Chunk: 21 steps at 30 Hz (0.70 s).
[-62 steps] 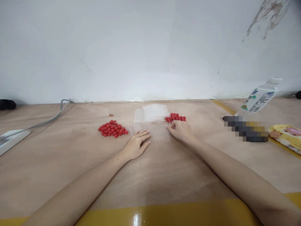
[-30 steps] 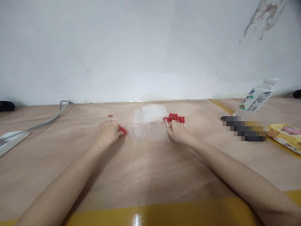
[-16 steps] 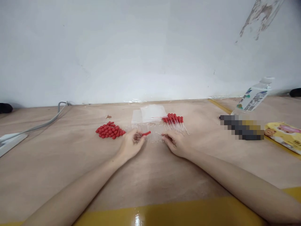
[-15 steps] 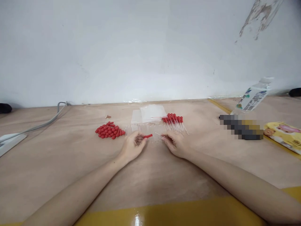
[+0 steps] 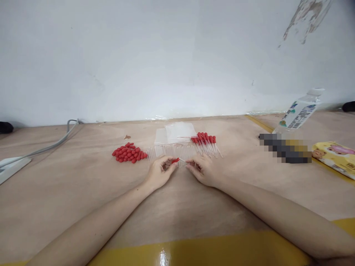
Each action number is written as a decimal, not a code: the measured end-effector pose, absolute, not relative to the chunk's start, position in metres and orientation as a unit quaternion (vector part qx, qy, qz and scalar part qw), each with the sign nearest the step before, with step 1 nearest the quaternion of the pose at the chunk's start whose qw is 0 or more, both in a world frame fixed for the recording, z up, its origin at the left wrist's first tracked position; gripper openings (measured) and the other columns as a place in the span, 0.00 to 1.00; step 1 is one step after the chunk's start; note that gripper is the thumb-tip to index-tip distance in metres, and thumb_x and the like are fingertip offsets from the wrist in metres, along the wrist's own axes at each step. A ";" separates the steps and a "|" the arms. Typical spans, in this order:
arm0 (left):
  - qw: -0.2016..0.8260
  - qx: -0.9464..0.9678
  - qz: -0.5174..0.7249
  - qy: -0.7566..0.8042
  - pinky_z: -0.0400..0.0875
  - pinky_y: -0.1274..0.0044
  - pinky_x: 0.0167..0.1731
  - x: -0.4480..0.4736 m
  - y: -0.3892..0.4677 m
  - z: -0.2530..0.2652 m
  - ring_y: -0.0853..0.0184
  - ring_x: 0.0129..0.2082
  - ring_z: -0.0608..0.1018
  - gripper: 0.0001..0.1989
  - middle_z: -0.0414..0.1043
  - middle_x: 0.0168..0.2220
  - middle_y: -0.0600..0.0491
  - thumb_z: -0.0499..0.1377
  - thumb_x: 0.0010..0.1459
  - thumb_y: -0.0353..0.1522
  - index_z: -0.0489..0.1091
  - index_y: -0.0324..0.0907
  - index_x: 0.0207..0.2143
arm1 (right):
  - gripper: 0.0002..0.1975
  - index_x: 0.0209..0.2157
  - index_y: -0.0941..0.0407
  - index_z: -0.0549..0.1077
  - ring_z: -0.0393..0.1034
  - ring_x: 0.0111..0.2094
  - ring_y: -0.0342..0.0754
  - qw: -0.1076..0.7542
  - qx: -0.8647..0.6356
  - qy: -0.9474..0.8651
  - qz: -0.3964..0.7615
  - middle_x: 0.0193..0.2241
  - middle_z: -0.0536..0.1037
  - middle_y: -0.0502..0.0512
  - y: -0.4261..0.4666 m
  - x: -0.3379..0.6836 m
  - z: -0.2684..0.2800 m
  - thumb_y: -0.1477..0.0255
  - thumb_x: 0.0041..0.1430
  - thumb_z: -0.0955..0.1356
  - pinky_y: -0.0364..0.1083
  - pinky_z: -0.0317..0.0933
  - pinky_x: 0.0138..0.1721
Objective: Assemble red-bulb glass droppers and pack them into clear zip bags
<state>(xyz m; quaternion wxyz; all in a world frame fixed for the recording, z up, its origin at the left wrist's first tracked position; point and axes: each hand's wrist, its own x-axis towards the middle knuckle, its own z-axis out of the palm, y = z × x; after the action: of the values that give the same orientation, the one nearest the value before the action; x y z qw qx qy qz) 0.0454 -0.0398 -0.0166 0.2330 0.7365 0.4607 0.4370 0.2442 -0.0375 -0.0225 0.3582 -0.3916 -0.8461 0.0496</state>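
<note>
Between thumb and fingers, my left hand (image 5: 162,170) pinches a red rubber dropper bulb (image 5: 175,160). Facing it, my right hand (image 5: 203,170) grips a thin clear glass dropper tube (image 5: 183,160), its tip at the mouth of the bulb; whether it is inside I cannot tell. Behind both hands lies a row of clear tubes (image 5: 166,150). A heap of loose red bulbs (image 5: 129,153) is to the left of my left hand. Beyond my right hand rest several droppers with red bulbs fitted (image 5: 206,140), side by side.
White translucent bags (image 5: 180,132) lie behind the tubes. On the right are a tilted plastic bottle (image 5: 301,111), a blurred-out dark object (image 5: 285,148) and a yellow packet (image 5: 337,159). A grey cable (image 5: 55,144) runs along the left to a white object (image 5: 13,168).
My hands have come closer together. The red bulb has moved right and the glass tube left, so their ends now meet.
</note>
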 end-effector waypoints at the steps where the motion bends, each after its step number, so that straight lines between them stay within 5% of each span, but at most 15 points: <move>1: 0.227 0.743 0.436 0.455 0.69 0.78 0.26 0.045 -0.039 -0.017 0.69 0.27 0.73 0.09 0.71 0.30 0.51 0.57 0.53 0.35 0.72 0.40 0.35 | 0.12 0.35 0.57 0.71 0.63 0.26 0.42 0.360 -0.392 -0.845 0.054 0.22 0.72 0.51 -0.038 0.243 -0.022 0.66 0.59 0.60 0.43 0.54 0.33; 5: 0.219 0.753 0.439 0.439 0.68 0.78 0.26 0.043 -0.035 -0.018 0.69 0.27 0.73 0.10 0.69 0.28 0.52 0.56 0.54 0.37 0.72 0.40 0.30 | 0.11 0.34 0.57 0.72 0.62 0.24 0.41 0.363 -0.370 -0.851 0.077 0.21 0.70 0.49 -0.040 0.241 -0.018 0.67 0.59 0.61 0.42 0.54 0.32; 11: 0.349 0.720 0.434 0.414 0.70 0.78 0.26 0.042 -0.035 -0.024 0.71 0.22 0.74 0.12 0.73 0.25 0.54 0.55 0.55 0.37 0.71 0.38 0.36 | 0.10 0.33 0.57 0.71 0.61 0.23 0.40 0.368 -0.333 -0.863 0.092 0.21 0.71 0.48 -0.039 0.243 -0.020 0.68 0.59 0.62 0.43 0.53 0.33; 16: 0.338 0.733 0.410 0.425 0.71 0.78 0.31 0.040 -0.037 -0.024 0.68 0.29 0.77 0.11 0.75 0.28 0.52 0.57 0.54 0.36 0.71 0.38 0.36 | 0.09 0.33 0.56 0.71 0.61 0.22 0.40 0.374 -0.315 -0.865 0.109 0.21 0.72 0.48 -0.036 0.245 -0.023 0.69 0.59 0.62 0.43 0.52 0.32; 21: 0.359 0.742 0.399 0.401 0.71 0.80 0.29 0.039 -0.038 -0.024 0.71 0.24 0.76 0.10 0.73 0.23 0.54 0.56 0.55 0.35 0.72 0.37 0.33 | 0.08 0.35 0.55 0.73 0.63 0.23 0.41 0.355 -0.296 -0.879 0.118 0.23 0.74 0.49 -0.029 0.251 -0.020 0.70 0.59 0.62 0.45 0.50 0.34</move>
<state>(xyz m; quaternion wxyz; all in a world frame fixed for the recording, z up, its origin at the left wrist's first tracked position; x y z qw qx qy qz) 0.0386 -0.0385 -0.0238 0.3590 0.7423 0.4007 0.3995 0.2511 -0.0289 -0.0202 0.3554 -0.2964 -0.8786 0.1178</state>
